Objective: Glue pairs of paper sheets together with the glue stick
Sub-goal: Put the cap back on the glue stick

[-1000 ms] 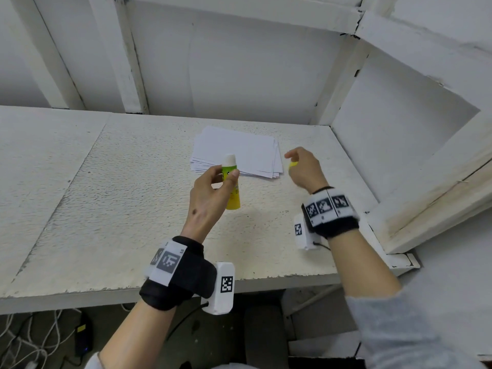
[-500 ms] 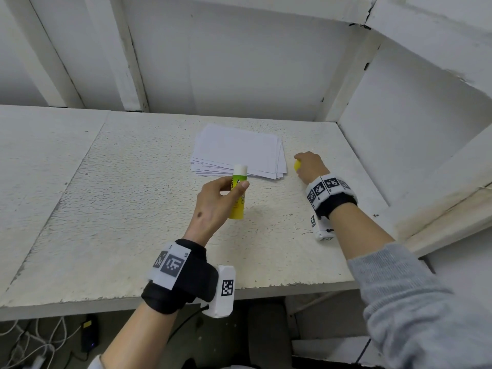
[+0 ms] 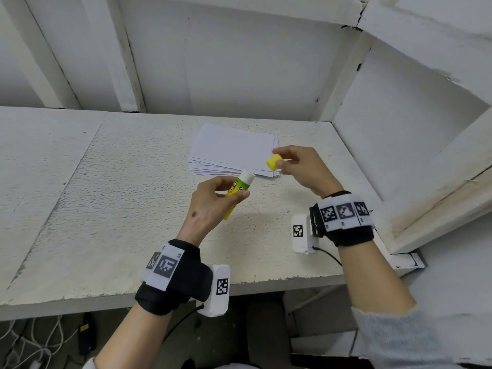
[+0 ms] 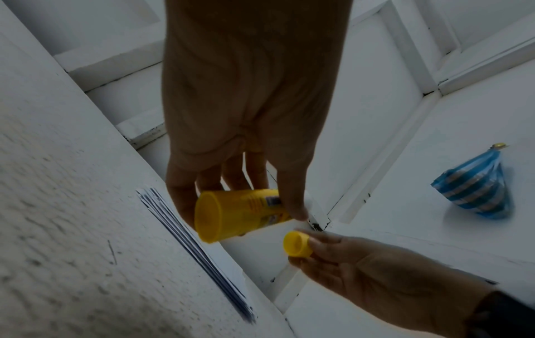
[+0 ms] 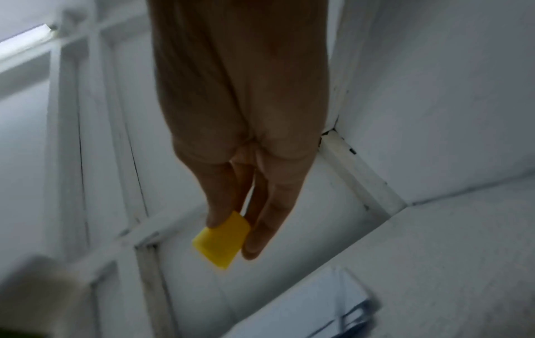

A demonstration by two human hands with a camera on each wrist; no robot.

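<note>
Glue stick (image 3: 237,193) in left hand (image 3: 210,206), cap (image 3: 274,162) pinched in right hand (image 3: 306,169)

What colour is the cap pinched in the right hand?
Yellow cap; the head view shows it best, in the right hand.

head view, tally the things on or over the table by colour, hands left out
yellow: 2, the glue stick in the left hand and its cap in the right hand
white: 1, the paper stack
total: 3
</note>
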